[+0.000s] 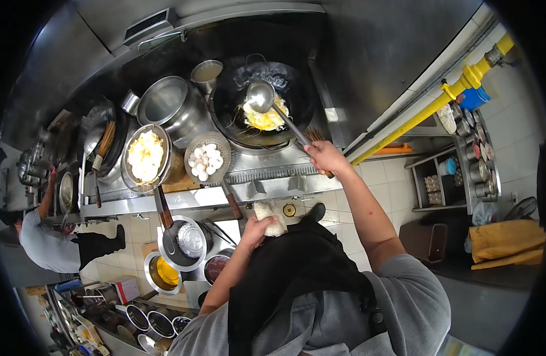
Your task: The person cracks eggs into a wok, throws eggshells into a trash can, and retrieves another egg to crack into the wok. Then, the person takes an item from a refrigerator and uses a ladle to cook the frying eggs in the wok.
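Note:
My right hand is closed round the handle of a ladle. The ladle's bowl is over yellow and white egg in a dark wok. In my left hand, held low by the apron, is a folded whitish cloth. Left of the wok, a perforated skimmer carries several white balls that look like peeled eggs or mushrooms. Beside it, a mesh strainer holds cooked-looking yellow and white egg.
A large metal pot and a smaller container stand behind the strainers. Bowls, one with yellow liquid, sit at lower left. A co-worker stands at far left. A yellow pipe runs along the right wall, near shelves.

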`<act>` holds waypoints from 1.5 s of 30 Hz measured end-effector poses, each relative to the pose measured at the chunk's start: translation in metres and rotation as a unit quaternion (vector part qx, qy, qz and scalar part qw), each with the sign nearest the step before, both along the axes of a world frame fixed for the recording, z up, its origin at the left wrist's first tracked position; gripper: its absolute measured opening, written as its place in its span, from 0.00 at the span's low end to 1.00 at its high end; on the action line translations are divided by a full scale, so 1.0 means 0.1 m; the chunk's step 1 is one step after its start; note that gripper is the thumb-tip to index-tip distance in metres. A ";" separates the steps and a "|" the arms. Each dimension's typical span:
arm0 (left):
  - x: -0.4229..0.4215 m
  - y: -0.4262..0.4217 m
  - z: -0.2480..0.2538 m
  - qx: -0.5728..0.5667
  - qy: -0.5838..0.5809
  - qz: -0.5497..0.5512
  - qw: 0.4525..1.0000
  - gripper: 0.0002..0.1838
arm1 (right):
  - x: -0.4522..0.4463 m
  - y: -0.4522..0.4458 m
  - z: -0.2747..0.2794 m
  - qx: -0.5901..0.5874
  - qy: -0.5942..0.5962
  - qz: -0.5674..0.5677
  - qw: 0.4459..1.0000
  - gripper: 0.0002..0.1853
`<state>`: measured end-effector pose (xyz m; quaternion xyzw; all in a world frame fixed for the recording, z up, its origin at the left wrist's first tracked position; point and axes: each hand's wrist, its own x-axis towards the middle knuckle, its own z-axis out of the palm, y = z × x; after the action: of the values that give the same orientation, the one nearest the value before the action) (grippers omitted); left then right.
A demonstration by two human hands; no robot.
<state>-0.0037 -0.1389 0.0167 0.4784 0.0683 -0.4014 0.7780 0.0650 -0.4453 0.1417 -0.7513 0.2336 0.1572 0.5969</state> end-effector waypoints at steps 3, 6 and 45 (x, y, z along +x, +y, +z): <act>-0.04 -0.01 -0.03 -0.003 0.015 -0.004 1.000 0.17 | -0.08 -0.07 -0.24 -0.214 -0.070 0.022 0.974 0.15; -0.09 0.01 -0.03 -0.016 0.011 0.002 1.000 0.18 | -0.20 0.08 -0.23 -0.400 -0.122 0.003 0.908 0.14; -5.09 -2.50 0.09 0.014 -0.034 0.910 0.412 0.32 | -0.65 2.39 -1.16 -0.365 -0.426 0.688 0.459 0.24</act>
<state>-0.5129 -0.3894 0.0254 0.1593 0.4424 0.5603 0.6819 0.0004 -0.2059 0.0258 -0.7909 -0.6069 0.0777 -0.0088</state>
